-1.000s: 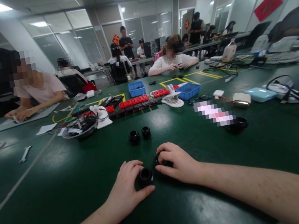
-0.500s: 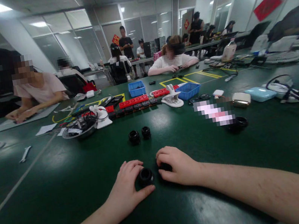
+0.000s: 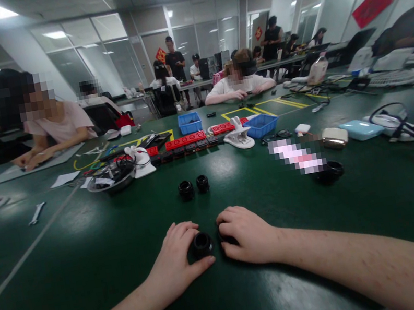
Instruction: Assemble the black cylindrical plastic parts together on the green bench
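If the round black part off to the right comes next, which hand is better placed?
Probably the right hand: it is nearer that round black part, though curled around a dark piece. The left hand is farther away.

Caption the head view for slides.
Green table: left hand curved around a hollow black cylinder, right hand cupping a mostly hidden black piece.

Black hollow cylinder (image 3: 202, 244), opening upward; dark piece (image 3: 227, 237) beside, part-hidden
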### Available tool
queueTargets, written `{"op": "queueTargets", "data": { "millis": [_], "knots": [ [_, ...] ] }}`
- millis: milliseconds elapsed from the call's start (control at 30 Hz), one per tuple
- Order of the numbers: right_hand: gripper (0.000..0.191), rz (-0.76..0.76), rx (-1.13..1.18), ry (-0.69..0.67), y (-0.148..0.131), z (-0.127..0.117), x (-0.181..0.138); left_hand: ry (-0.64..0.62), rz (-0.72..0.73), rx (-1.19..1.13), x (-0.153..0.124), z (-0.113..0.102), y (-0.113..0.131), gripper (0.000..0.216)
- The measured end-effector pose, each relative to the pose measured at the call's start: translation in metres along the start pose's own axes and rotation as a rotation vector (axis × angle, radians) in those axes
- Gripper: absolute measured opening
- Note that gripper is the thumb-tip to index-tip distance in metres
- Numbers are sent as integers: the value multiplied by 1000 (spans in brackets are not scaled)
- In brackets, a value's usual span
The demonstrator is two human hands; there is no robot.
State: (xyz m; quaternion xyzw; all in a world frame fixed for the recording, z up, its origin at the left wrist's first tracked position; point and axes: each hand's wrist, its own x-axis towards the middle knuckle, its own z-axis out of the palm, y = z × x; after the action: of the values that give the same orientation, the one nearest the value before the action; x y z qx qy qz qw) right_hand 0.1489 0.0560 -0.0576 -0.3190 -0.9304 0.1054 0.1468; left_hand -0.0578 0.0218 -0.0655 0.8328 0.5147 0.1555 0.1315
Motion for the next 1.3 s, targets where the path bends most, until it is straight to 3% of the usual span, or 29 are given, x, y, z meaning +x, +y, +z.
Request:
{"op": "queueTargets", "data": {
  "millis": [467,567,900,1167,1300],
  "knots": [
    [15,-17,-48,-33,-3,-5,-2,-11,18,18,1,1,-2,35],
    [23,-5,-45,-9,-3,-4,-3,-23,11,21,1,1,-1,35],
    [22,13,38,138,-2,-8,-4,-40,1,38,0,0,0,37],
    [22,-50,76,198,0,-8,-3,-93,-80,143,0,6,-3,78],
    [24,-93,69,251,-1,-8,-3,-140,-137,223,0,6,-3,84]
  ]
}}
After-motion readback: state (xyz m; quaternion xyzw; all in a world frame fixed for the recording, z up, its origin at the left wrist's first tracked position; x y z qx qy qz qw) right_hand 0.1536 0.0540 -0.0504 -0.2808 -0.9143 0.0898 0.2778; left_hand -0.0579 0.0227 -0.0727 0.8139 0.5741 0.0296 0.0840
